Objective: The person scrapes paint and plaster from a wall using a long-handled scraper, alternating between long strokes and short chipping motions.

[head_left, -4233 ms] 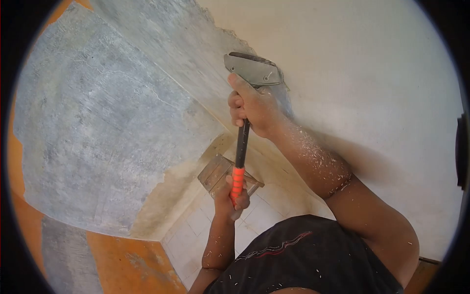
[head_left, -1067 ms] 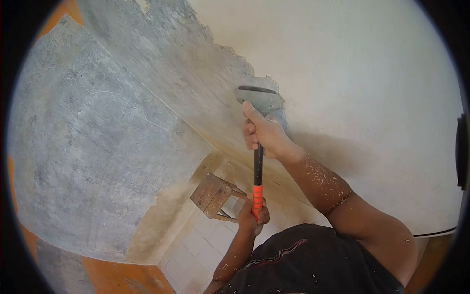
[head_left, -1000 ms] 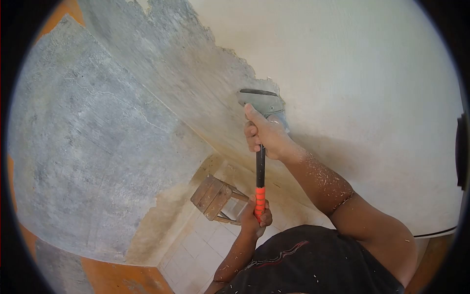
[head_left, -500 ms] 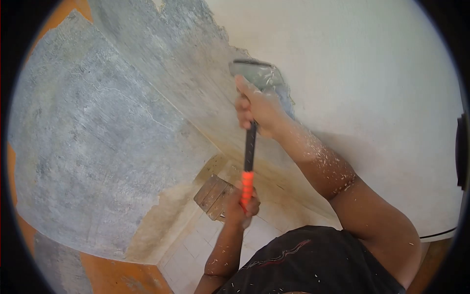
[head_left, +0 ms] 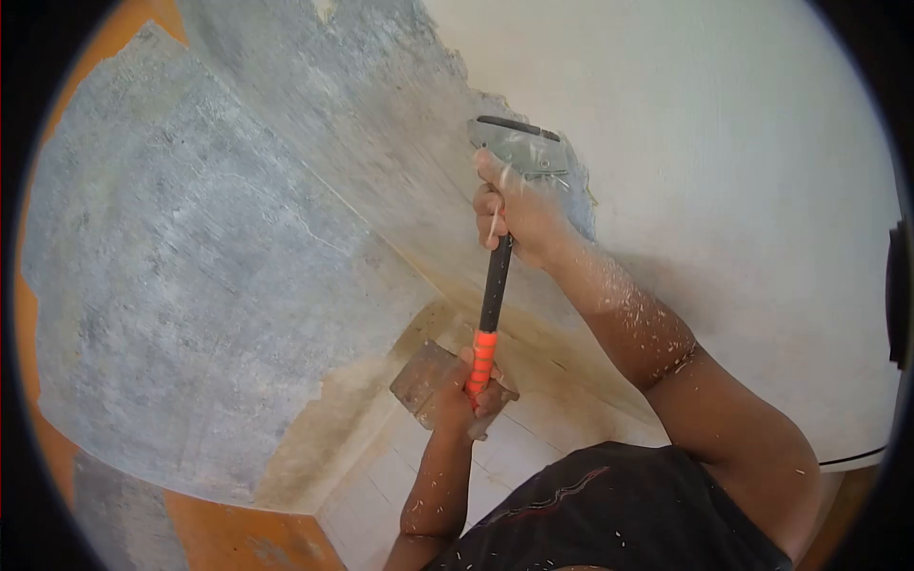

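A long-handled scraper point(head_left: 519, 147) with a wide flat head lies against the wall, at the ragged edge between bare grey surface and pale paint. My right hand point(head_left: 519, 209) is wrapped round the upper black shaft, just below the head. Lower down, my left hand point(head_left: 468, 392) grips the orange end of the handle point(head_left: 484, 357). Pale flakes cling to both forearms, and a few blurred ones show near the head.
Grey stripped wall point(head_left: 209, 266) fills the left, and pale painted wall point(head_left: 743, 190) the right. A small wooden stool point(head_left: 419, 376) stands in the corner below, partly behind my left hand, on a tiled floor point(head_left: 381, 476). Orange paint point(head_left: 228, 538) shows lower left.
The scraper head and my right hand have shifted slightly right in the view. The handle leans more to the right, and more of the stool shows around my left hand.
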{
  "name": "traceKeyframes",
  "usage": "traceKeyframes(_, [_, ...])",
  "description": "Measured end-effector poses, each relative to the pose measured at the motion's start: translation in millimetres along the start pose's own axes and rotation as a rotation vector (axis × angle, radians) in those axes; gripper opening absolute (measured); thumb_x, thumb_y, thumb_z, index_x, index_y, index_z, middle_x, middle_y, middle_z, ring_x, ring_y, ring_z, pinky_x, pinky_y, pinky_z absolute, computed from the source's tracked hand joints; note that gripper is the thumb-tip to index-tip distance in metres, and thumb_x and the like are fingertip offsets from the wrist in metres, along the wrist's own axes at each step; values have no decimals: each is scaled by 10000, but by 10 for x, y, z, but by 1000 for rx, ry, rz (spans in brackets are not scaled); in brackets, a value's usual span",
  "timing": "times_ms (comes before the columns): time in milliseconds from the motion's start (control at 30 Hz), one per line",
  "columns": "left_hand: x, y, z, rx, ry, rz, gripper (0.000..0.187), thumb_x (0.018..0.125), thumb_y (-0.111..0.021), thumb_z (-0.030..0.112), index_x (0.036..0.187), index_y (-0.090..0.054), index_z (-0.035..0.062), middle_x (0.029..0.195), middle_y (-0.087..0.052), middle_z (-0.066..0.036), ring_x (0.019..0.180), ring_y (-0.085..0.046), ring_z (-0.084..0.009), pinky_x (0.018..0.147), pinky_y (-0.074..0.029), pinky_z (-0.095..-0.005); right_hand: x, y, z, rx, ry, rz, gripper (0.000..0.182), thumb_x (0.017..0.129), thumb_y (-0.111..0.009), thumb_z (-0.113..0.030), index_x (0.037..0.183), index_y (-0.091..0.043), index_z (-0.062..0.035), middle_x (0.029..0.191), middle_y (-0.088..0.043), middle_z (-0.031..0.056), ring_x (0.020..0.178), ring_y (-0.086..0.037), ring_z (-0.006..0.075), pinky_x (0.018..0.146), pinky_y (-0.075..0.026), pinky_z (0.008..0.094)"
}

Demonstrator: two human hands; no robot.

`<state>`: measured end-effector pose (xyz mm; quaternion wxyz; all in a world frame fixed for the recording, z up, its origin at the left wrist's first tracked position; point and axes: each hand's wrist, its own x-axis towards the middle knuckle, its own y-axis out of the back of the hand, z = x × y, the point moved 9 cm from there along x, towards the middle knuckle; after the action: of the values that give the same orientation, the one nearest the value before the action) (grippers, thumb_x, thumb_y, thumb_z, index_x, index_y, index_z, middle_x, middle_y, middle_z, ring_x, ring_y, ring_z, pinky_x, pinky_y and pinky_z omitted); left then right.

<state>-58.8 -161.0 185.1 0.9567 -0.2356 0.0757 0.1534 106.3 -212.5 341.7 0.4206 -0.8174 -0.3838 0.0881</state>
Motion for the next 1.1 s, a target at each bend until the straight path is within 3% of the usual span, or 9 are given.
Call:
traceKeyframes(267, [-25,-149,-956,-241,217,-174,493,885,-337,522,854,-509,62,439,-347,10,320,-307,-91,332,-257,-229,-299,526,183,-234,122,104,241,865,-551,-297,762,-427,-118,563,-386,-34,390,-356,60,372,-354,225])
traceKeyframes(367, [87,-49,-468,-129,86,-48,485,891,-331,509,866,-501,55,453,-354,7,326,-312,-87,336,-264,-224,-98,312,-90,-452,166,-22,258,868,-532,-296,717,-415,-123,564,-376,-34,387,-350,67,396,-372,233])
traceKeyframes(433, [75,-186,168,-103,9,-66,437,894,-366,474,863,-495,58,464,-362,4,355,-312,-90,359,-248,-221,56,-251,-359,-136,177,-153,276,858,-535,-285,678,-414,-115,567,-395,-23,401,-369,74,410,-374,241])
traceKeyframes(533, [-86,-542,583,-127,-34,-253,441,886,-372,482,868,-492,58,473,-368,7,366,-320,-84,360,-252,-216,75,-530,-647,-127,224,-82,296,853,-546,-281,652,-413,-109,574,-418,-11,421,-389,75,410,-367,242])
traceKeyframes(633, [-92,-498,70,-213,38,-293,438,875,-391,486,858,-494,61,466,-358,11,355,-311,-85,355,-255,-219,22,-152,-307,-182,167,1,322,848,-559,-283,623,-413,-105,557,-427,1,427,-404,85,407,-368,253])
traceKeyframes(767, [-174,54,-1031,-339,235,-54,422,869,-411,465,867,-500,53,461,-360,8,322,-289,-97,343,-256,-238,-208,863,614,-345,-41,122,346,857,-555,-288,599,-423,-99,511,-412,11,416,-422,120,399,-372,266])
traceKeyframes(867, [-180,30,-874,-262,159,-148,444,873,-404,477,855,-505,45,460,-374,3,321,-291,-99,334,-244,-238,-333,669,426,-228,-20,77,351,866,-541,-289,596,-416,-103,514,-408,7,429,-423,118,414,-377,269])
traceKeyframes(900, [-149,-57,-427,24,-43,101,466,885,-375,479,836,-527,42,445,-378,-8,319,-321,-96,323,-270,-226,-264,501,270,-241,10,35,346,865,-544,-293,604,-411,-109,517,-398,-2,431,-414,109,421,-377,270])
traceKeyframes(1100, [-158,-178,267,-74,-46,-68,517,897,-327,506,856,-530,33,472,-391,-6,325,-310,-77,327,-264,-211,-68,-145,-224,-69,105,-28,298,861,-549,-288,667,-390,-128,549,-366,-36,420,-358,64,418,-361,257])
